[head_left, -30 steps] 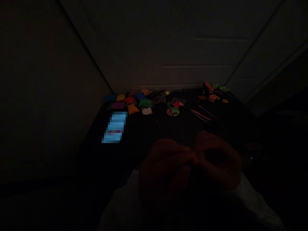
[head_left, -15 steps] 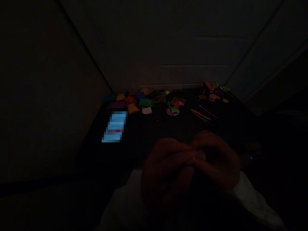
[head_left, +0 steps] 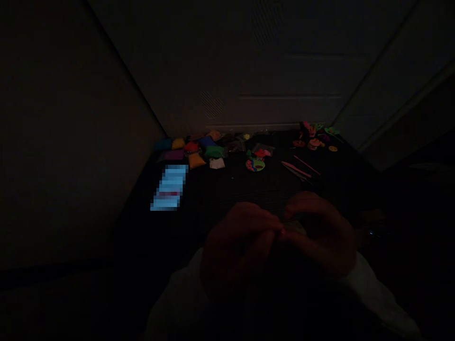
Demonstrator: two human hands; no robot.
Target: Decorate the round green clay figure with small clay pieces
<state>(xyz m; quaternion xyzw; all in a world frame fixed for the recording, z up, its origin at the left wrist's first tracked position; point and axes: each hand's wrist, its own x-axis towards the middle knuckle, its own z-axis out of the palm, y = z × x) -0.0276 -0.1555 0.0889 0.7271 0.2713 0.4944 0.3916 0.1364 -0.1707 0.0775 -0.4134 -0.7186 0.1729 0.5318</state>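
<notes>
In dim light, my left hand (head_left: 238, 248) is closed, with its thumb and fingertips together on a tiny pinkish bit (head_left: 283, 231), perhaps modelling clay. My right hand (head_left: 329, 237) is just beside it, its index finger curved and raised apart from the thumb. The right thumb tip reaches the tiny bit or lies right against it. A pale patch (head_left: 297, 227) shows between the right thumb and finger; what it is I cannot make out. Beyond the hands, a round green disc (head_left: 255, 165) with red and blue decoration lies on the dark table (head_left: 220, 189).
Several bright packets, among them a green packet (head_left: 214, 151) and an orange packet (head_left: 196, 161), line the back left. A lit phone (head_left: 169, 187) lies in front of them. Pink tools (head_left: 296, 169) rest right of centre; small colourful figures (head_left: 313, 142) stand at the back right.
My left hand has shifted slightly left. The right index finger has lifted off the left fingertips, and the tiny pinkish bit now shows between the hands.
</notes>
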